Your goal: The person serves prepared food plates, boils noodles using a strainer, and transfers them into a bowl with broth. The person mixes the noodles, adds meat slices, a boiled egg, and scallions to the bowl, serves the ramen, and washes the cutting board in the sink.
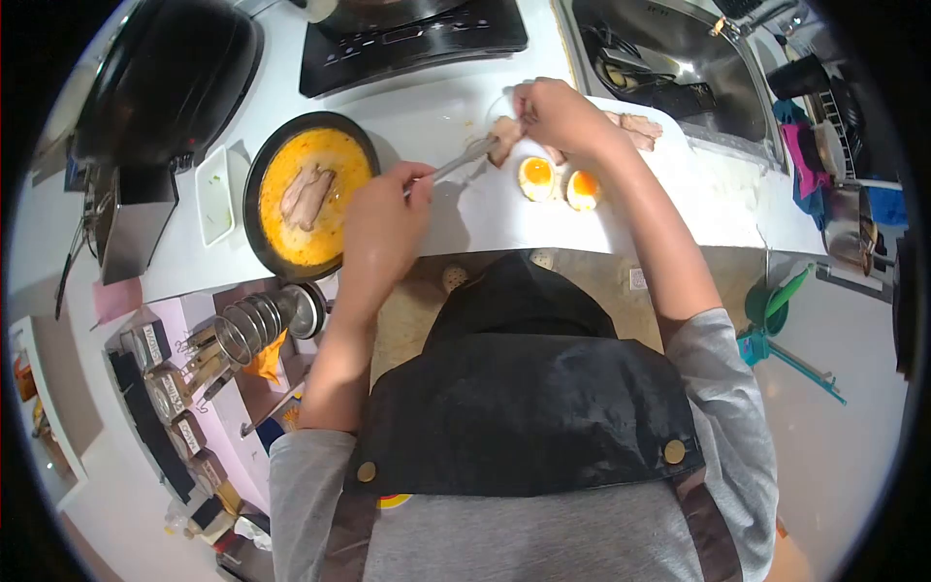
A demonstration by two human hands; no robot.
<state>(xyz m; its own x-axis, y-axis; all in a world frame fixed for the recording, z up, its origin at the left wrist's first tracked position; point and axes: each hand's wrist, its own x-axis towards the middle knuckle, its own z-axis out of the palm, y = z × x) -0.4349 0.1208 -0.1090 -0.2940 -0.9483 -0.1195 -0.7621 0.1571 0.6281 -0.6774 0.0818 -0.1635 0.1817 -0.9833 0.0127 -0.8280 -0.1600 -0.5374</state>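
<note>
Clock bearings taken from the meat slice [503, 142], 12 toward the top edge. Located over the white bench [281, 73], between both hands; height above surface not readable. Upper right edge partly covered by fingers.

At 8: left hand [388, 218], closed around metal tongs [463, 159]. Tips over the slice; clamped or merely touching, cannot tell. Handle end lost inside the palm.

At 2: right hand [561, 114], fingers bent together at the slice's edge. Pinch not confirmed, fingertips partly hidden.

Between 4 and 5: egg half [536, 178], yolk upward; near 4, second egg half [583, 190], likewise. At 3: further meat [640, 129], partly behind right wrist, count uncertain.

Between 8 and 9: dark bowl [254, 209] of orange soup, meat strips near centre; rim partly behind left forearm. Farther out: white dish [215, 201], green flecks inside. Between 10 and 11: black cooktop [412, 50], pot [378, 13] on top, cut off by frame. At 2, beyond right hand: sink [713, 73], dark contents, hard to identify.
</note>
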